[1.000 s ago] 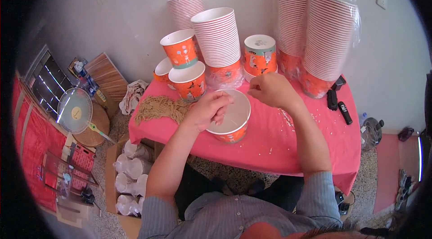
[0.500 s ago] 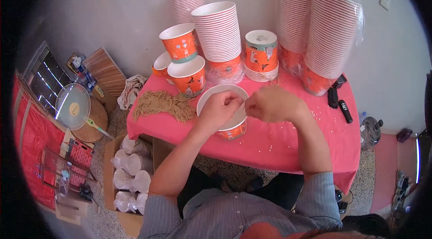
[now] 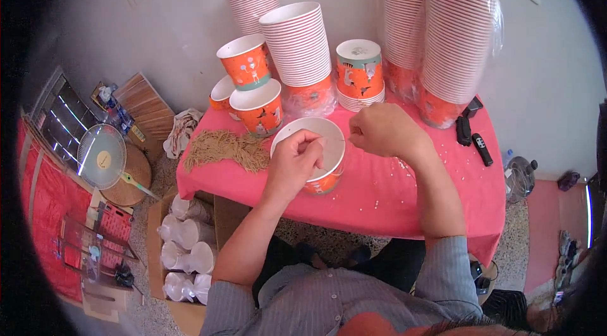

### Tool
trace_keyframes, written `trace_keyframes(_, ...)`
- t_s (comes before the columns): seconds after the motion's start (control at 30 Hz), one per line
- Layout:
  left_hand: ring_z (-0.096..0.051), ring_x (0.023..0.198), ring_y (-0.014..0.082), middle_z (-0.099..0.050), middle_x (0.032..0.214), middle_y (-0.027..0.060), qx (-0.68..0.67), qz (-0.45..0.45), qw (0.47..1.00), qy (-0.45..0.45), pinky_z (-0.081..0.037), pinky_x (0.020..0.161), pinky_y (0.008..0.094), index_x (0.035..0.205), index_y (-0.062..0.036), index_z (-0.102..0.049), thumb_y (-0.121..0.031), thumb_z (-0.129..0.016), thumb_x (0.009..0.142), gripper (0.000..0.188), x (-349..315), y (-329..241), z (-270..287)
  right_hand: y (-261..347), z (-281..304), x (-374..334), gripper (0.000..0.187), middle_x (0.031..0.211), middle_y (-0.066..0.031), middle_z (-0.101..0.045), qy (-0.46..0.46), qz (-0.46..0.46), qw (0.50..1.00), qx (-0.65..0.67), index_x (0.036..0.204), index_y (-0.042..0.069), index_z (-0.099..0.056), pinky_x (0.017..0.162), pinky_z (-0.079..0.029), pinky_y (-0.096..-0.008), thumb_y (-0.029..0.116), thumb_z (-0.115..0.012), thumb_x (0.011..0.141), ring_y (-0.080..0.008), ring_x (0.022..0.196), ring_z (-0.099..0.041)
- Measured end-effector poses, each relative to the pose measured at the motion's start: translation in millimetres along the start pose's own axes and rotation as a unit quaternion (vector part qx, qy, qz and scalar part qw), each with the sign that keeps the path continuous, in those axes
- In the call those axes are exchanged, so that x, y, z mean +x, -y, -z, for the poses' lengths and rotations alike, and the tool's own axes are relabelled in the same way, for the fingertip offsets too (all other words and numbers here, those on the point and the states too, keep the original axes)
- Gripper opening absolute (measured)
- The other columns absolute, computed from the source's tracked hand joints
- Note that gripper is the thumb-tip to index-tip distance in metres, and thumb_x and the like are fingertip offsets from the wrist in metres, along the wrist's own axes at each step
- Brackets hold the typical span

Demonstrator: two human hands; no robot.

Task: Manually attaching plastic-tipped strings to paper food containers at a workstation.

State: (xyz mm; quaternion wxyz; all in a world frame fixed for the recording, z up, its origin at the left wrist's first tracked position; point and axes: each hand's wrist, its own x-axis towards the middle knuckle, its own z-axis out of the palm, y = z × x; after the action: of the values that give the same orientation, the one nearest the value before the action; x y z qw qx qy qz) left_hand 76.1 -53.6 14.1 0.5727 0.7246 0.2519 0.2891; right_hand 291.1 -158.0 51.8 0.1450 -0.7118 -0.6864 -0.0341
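Between both hands (fingers pinched) — the paper bowl.

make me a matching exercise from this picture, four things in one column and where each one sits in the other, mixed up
Things:
1. open paper cup
2. pile of tan string
3. black remotes
4. small white fan

Places:
A. on the floor, left of the pink table
B. at the table's right end, beside the wrapped cup stacks
C. on the table's left end
D. in front of the person, under the left hand, with the right hand just to its right

Pairs: 1-D, 2-C, 3-B, 4-A
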Motion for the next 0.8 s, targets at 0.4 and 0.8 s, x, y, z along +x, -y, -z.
trace_keyframes(0.4, -0.066, 0.073, 0.0078, -0.07, 0.08, 0.0021, 0.049, -0.06, 0.997, 0.029, -0.053, 0.067, 0.0258, 0.105, 0.0055, -0.071, -0.012, -0.067, 0.105, 0.017, -7, -4, -24, 5, 29, -24, 0.019, 0.077, -0.0187, -0.073, -0.143, -0.025, 0.989, 0.017, 0.085, 0.006, -0.075, 0.07, -0.06, -0.0528, 0.025, -0.071, 0.088, -0.0407, 0.075, -0.074)
trace_keyframes(0.8, -0.071, 0.077, 0.0114, -0.076, 0.085, 0.0102, 0.131, -0.094, 0.987, 0.005, -0.056, 0.069, 0.0303, 0.105, 0.0065, -0.073, -0.011, -0.07, 0.102, 0.018, 1, 16, -19, 15, 11, -15, 0.021, 0.084, -0.0206, -0.074, 0.073, 0.106, 0.979, 0.16, 0.094, 0.004, -0.078, 0.074, -0.057, -0.0494, 0.024, -0.072, 0.092, -0.0387, 0.081, -0.073)
